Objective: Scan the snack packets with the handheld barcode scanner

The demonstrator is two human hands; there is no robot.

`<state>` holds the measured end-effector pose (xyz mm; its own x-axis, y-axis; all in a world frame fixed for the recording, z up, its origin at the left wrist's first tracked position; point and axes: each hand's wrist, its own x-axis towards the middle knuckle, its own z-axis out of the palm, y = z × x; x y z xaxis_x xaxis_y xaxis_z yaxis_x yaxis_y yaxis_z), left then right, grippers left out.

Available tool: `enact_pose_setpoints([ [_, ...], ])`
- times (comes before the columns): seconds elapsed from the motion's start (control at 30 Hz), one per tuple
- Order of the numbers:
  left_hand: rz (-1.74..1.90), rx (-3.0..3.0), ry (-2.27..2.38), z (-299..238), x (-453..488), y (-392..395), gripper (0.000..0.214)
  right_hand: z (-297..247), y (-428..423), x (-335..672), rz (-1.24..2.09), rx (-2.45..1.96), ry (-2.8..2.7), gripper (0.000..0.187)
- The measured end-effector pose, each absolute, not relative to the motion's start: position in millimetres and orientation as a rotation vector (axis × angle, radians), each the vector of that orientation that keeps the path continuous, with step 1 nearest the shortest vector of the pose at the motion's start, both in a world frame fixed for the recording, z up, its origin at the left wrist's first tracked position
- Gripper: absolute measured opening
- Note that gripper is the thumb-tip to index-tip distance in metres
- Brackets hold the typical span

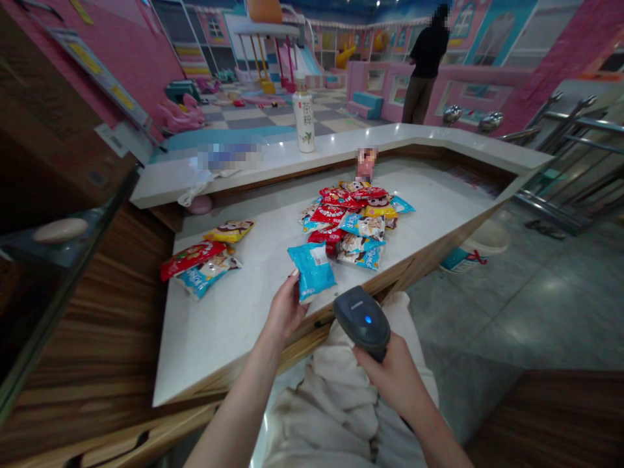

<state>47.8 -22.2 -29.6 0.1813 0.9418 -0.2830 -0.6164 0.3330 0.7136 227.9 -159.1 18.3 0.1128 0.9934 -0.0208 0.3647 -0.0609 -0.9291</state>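
Head view looks down on a white counter with both bare hands low in the middle. The left hand pinches a blue packet by its near left edge. The fingers are closed on the wrapper, and the rest of the packet lies flat on the counter just beyond the fingertips, close to the counter's near edge. The right hand is wrapped around the grip of a dark scanner. Its fingers are curled tight, and the scanner's head, with a small blue light on top, sits just right of the blue packet and near the left fingertips.

Beyond the left fingers, past the blue packet, is a heap of packets in red, blue and yellow. The closest of them almost touch the held packet's far end. Well to the left of the fingers lie three packets, red, blue and yellow, set apart from the heap. Far beyond both hands a raised ledge carries a white bottle standing upright. Behind it, at the back of the room, a person in dark clothes stands.
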Motion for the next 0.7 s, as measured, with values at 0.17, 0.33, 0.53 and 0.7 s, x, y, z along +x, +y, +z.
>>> enact_pose_setpoints([
  [0.17, 1.197, 0.656, 0.835, -31, 49, -27, 0.038, 21, -158, 225, 0.947, -1.557, -1.377, 0.012],
  [0.33, 1.2, 0.686, 0.873, -32, 51, -29, 0.038, 23, -156, 223, 0.93, -1.561, -1.396, 0.014],
  [0.53, 1.206, 0.732, 0.892, -36, 53, -26, 0.044, 29, -154, 221, 0.915, -1.554, -1.401, 0.018],
  [0.7, 1.213, 0.75, 0.872, -36, 54, -26, 0.046, 29, -155, 221, 0.903, -1.549, -1.409, 0.017],
])
